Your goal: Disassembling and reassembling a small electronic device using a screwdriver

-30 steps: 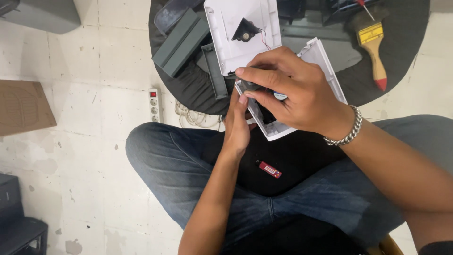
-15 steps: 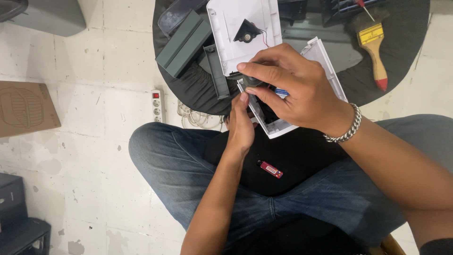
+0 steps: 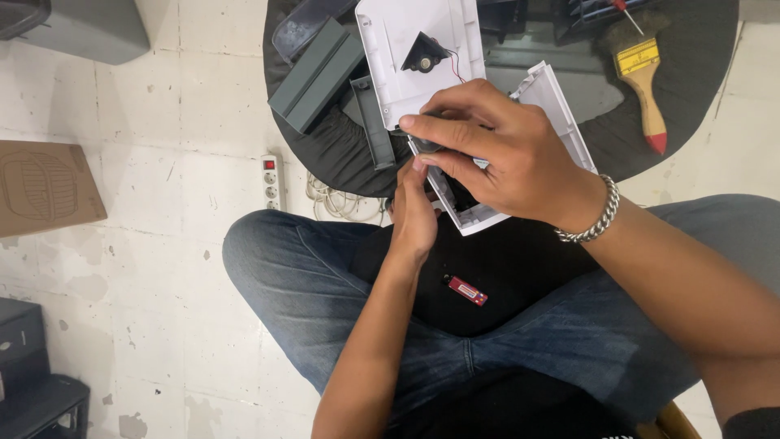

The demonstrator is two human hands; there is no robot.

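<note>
My left hand [image 3: 413, 213] grips the near left edge of a white plastic housing part [image 3: 561, 114] held over my lap. Resting on top of that part, my right hand [image 3: 500, 150] has its fingers curled around a small dark piece that is mostly hidden; a metal chain bracelet [image 3: 597, 223] circles the wrist. What exactly the fingers pinch I cannot tell. A second white panel [image 3: 406, 57] with a black cone-shaped fitting [image 3: 422, 55] and thin wires lies just beyond, on a round dark mat [image 3: 325, 154].
On the mat lie grey plastic covers [image 3: 317, 75] and a paintbrush [image 3: 642, 77] with a wooden handle and red tip. A white power strip [image 3: 270, 180] and coiled cable [image 3: 341, 203] sit on the tiled floor. A small red tag [image 3: 465, 290] rests on my lap. Cardboard [image 3: 45, 187] lies left.
Both hands and the white part stay nearly still; the right fingers shift slightly on the small dark piece. The view has drifted a little.
</note>
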